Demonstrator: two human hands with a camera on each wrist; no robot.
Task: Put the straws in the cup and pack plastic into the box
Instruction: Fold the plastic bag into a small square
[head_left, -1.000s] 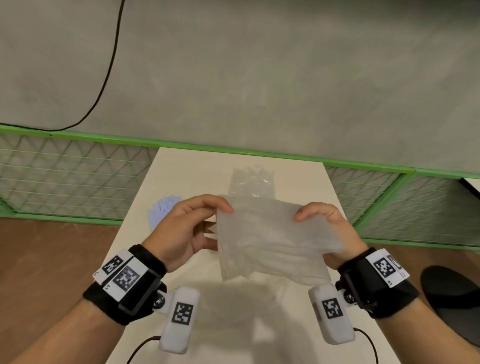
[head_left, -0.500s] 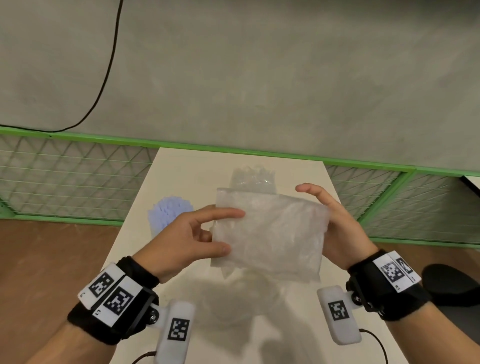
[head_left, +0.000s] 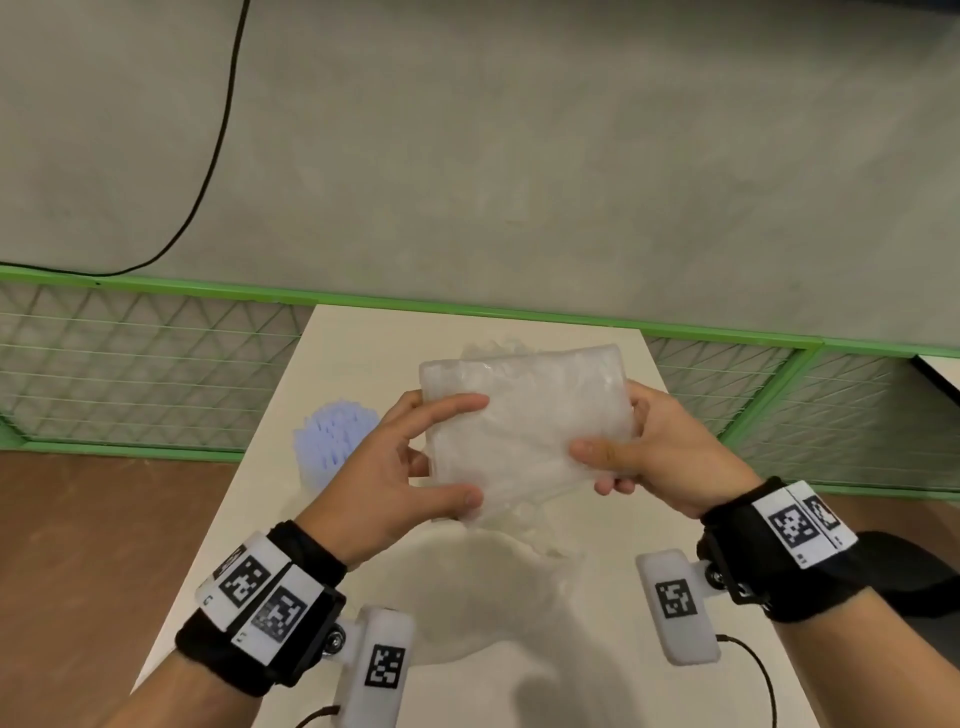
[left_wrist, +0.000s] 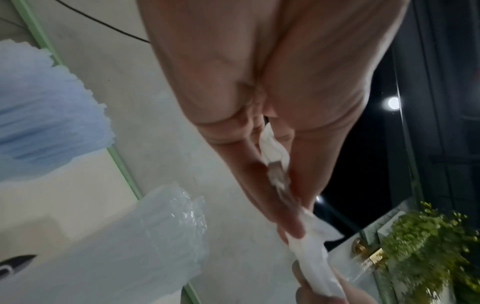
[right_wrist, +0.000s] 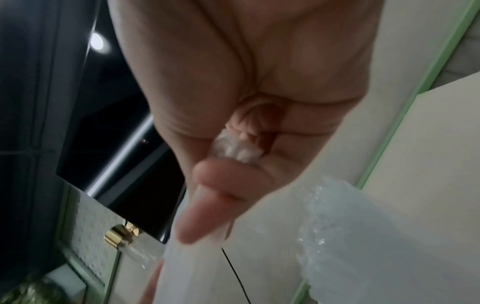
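From the head view, the folded plastic (head_left: 524, 426) is held up in the air between both hands, above the tabletop (head_left: 358, 343). Its long axis runs left to right, tilted so the right end sits higher. The left hand (head_left: 400, 467) pinches the near-left edge, index finger across the front and thumb under the lower corner; the right hand (head_left: 649, 452) grips the right end, thumb on the front face and fingers curled behind. Neither hand is nearer: each holds its own end. The plastic looks cloudy, crinkled and layered into a flat rectangle. A blue bundle, perhaps the straws (head_left: 335, 441), lies on the tabletop just left of the left hand. No box is recognisable here.

In the left wrist view, the plastic (left_wrist: 278, 164) shows edge-on as a thin white strip pinched between the fingers (left_wrist: 262, 197) and thumb, running away from the palm.

In the right wrist view, which is blurred, a bunched white corner of the plastic (right_wrist: 233, 150) sits in the palm under the curled fingers (right_wrist: 207, 205).
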